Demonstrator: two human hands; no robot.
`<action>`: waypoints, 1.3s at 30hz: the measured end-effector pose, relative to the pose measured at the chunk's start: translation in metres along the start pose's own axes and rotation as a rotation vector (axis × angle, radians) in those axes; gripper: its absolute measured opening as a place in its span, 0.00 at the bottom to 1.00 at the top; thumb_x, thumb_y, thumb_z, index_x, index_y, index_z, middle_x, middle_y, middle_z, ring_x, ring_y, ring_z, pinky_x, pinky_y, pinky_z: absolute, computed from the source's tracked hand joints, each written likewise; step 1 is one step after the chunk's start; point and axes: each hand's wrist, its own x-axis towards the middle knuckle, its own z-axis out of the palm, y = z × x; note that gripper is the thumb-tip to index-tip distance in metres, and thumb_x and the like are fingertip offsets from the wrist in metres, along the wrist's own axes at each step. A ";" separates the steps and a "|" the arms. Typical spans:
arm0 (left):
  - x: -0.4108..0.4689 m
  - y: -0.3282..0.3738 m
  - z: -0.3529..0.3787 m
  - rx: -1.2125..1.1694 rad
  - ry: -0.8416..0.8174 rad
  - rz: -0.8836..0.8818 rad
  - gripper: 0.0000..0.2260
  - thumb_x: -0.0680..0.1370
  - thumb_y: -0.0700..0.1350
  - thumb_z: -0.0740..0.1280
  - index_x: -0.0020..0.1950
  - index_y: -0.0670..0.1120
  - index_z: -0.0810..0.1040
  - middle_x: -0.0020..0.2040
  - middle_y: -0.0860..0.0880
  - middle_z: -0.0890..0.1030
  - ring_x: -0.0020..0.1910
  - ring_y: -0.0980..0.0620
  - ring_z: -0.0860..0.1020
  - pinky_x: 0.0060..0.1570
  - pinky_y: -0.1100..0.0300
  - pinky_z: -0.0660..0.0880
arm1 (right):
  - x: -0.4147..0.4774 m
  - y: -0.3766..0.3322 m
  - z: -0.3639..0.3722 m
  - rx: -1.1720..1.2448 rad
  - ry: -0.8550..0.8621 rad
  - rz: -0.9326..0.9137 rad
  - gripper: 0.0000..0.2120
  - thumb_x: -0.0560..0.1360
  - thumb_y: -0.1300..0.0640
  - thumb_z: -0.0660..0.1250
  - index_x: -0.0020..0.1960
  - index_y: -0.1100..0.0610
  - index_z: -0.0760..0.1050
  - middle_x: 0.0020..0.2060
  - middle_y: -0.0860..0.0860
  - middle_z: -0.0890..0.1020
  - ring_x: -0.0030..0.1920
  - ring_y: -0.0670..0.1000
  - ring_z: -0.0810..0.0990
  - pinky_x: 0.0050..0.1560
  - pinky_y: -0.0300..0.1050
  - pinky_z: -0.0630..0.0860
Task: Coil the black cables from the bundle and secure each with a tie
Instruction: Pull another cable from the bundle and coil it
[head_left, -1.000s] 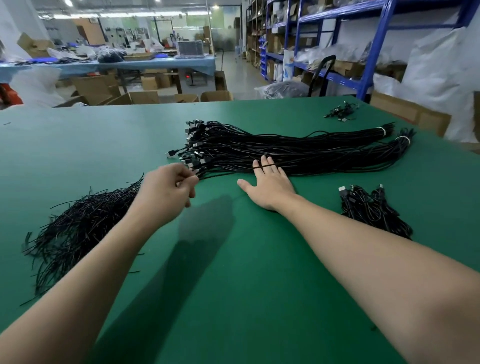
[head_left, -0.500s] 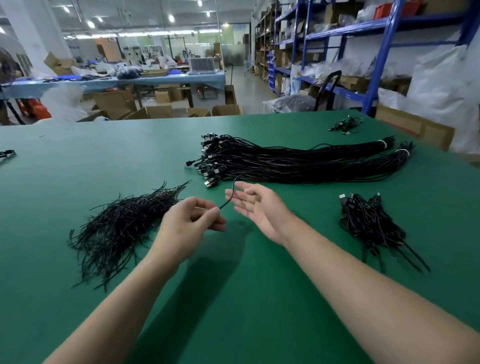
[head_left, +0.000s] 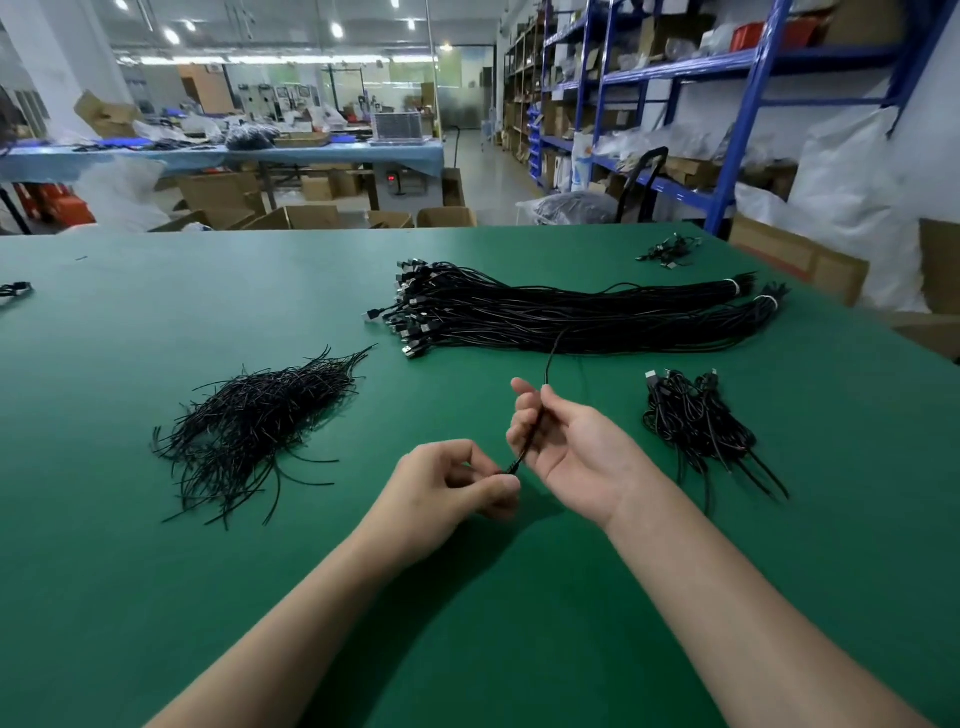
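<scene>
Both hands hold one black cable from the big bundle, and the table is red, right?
No, the table is green, as the head view shows. The left hand and right hand do hold one black cable that runs back to the big bundle.

Blue shelving (head_left: 741, 130) and cardboard boxes (head_left: 311, 215) stand beyond the green table (head_left: 156, 597).
</scene>
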 end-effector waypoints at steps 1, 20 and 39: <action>-0.002 0.001 0.000 0.023 -0.040 0.013 0.11 0.74 0.53 0.76 0.42 0.46 0.82 0.42 0.44 0.87 0.42 0.44 0.86 0.50 0.49 0.82 | -0.003 0.000 0.001 -0.003 -0.011 -0.009 0.15 0.86 0.57 0.55 0.53 0.64 0.78 0.30 0.50 0.77 0.27 0.45 0.74 0.29 0.38 0.76; 0.075 0.035 0.007 0.490 -0.067 0.465 0.14 0.83 0.41 0.66 0.68 0.47 0.80 0.64 0.46 0.77 0.59 0.51 0.79 0.62 0.57 0.74 | -0.031 0.004 0.024 -0.677 -0.385 0.134 0.14 0.86 0.56 0.56 0.49 0.60 0.76 0.26 0.45 0.64 0.25 0.43 0.59 0.25 0.35 0.59; 0.050 0.095 -0.047 0.791 0.604 0.967 0.14 0.86 0.40 0.58 0.48 0.36 0.79 0.50 0.43 0.83 0.53 0.41 0.82 0.50 0.42 0.78 | -0.064 -0.027 0.009 -0.759 -0.635 0.210 0.13 0.85 0.55 0.58 0.48 0.59 0.77 0.25 0.46 0.63 0.26 0.45 0.59 0.30 0.36 0.62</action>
